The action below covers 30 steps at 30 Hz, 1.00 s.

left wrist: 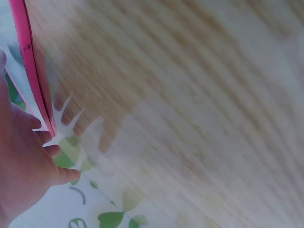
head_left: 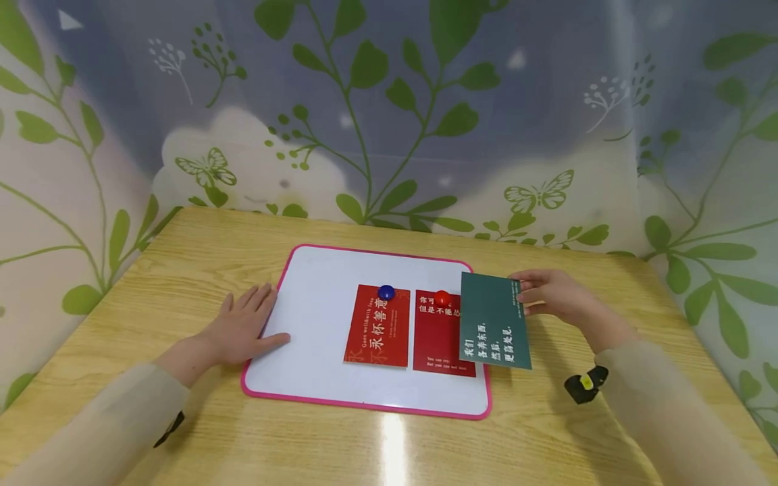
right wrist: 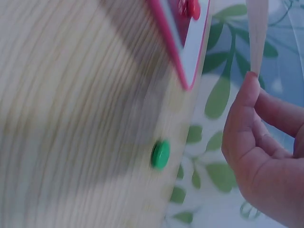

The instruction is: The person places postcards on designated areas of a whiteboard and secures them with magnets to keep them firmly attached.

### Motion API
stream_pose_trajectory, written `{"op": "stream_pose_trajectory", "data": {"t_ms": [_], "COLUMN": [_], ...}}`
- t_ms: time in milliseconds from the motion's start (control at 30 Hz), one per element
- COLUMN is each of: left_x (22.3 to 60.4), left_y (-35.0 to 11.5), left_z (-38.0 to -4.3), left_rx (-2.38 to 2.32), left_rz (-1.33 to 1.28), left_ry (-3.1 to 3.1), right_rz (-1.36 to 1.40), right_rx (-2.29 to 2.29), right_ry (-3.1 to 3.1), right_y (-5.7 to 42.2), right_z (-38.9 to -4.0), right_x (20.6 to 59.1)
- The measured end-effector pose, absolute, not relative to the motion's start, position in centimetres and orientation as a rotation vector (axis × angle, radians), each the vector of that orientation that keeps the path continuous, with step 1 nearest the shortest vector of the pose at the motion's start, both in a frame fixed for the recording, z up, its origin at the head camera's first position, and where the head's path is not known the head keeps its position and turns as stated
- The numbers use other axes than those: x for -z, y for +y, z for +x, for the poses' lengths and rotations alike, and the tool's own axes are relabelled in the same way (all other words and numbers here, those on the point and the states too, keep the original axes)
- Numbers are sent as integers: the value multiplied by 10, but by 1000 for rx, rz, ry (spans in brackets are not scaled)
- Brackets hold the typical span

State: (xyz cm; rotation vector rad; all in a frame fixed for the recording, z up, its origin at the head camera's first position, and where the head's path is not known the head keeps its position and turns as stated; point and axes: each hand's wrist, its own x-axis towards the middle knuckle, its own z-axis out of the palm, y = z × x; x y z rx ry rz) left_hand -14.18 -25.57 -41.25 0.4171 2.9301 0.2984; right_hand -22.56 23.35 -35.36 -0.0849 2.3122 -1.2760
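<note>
A green card (head_left: 494, 320) with white writing is pinched at its right edge by my right hand (head_left: 550, 295), which holds it above the right side of a pink-framed whiteboard (head_left: 316, 304). In the right wrist view the card (right wrist: 257, 33) appears nearly edge-on between thumb and fingers. My left hand (head_left: 243, 327) rests with spread fingers on the board's left edge. On the board lies an orange-red card (head_left: 379, 331) under a blue round magnet (head_left: 385, 292). Beside it a darker red card (head_left: 437, 341) sits under a red magnet (head_left: 443, 298), its right part hidden by the green card.
A green round magnet (right wrist: 161, 154) lies on the wooden table (right wrist: 71, 118) to the right of the board. Behind the table and at both sides hangs a leaf-patterned cloth (head_left: 389, 135). A black strap with a yellow mark (head_left: 586, 383) hangs by the right wrist.
</note>
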Motion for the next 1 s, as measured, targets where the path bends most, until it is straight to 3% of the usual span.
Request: {"op": "stream_pose_trajectory", "data": {"t_ms": [1000], "left_x": [419], "left_y": [-258], "left_z": [-142], "left_rx": [-217], "left_rz": [377], "left_ry": [2947], "right_rz": [55], "right_rx": [1520], "right_ry": [2139], "right_y": [42], "right_z": [-245], "right_x": [367]}}
